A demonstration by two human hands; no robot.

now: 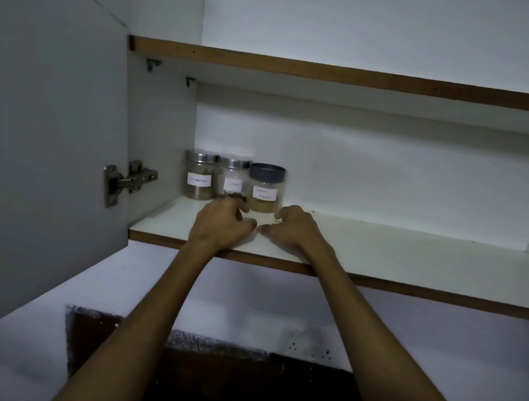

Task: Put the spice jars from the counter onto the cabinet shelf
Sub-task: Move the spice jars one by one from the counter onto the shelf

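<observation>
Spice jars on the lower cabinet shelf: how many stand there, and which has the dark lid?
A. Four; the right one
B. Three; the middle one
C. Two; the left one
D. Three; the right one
D: three labelled jars stand in a row at the shelf back-left corner; the left jar and middle jar have metal lids, the right jar a dark one.

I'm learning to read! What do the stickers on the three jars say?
Left steel-lid jar: a white label, too blurred to read.
Middle steel-lid jar: looks like "Cloves", but not sharp enough to be sure.
Dark-lid jar: the second line reads "Masala"; the first line is too blurred.
</observation>
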